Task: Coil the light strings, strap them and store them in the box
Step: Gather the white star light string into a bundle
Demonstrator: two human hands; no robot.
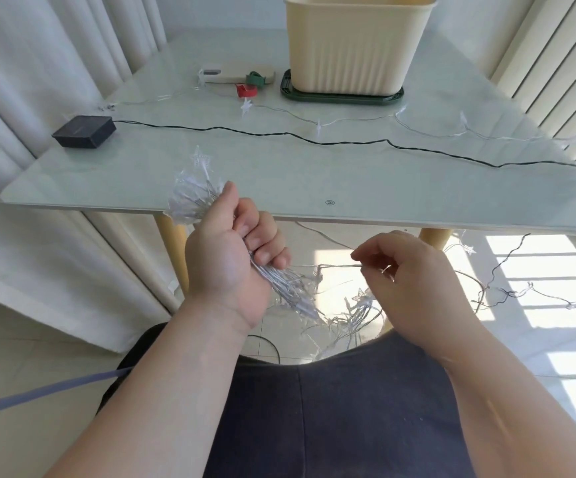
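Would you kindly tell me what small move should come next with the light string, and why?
Probably carry the right grip toward the left grip and fold the pinched strand into the coiled bundle that the left one holds. The strand runs straight between them, and much loose string trails below the table, uncoiled.

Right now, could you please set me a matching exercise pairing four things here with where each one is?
Things: 1 cream ribbed plastic box; 2 small black plastic box; 3 red strap loop; 4 bundle of clear star lights.
Places: A gripped in the left hand; B standing on a dark green tray; C near the left edge of the glass table; D beside a green strap loop.
Pairs: 1-B; 2-C; 3-D; 4-A.
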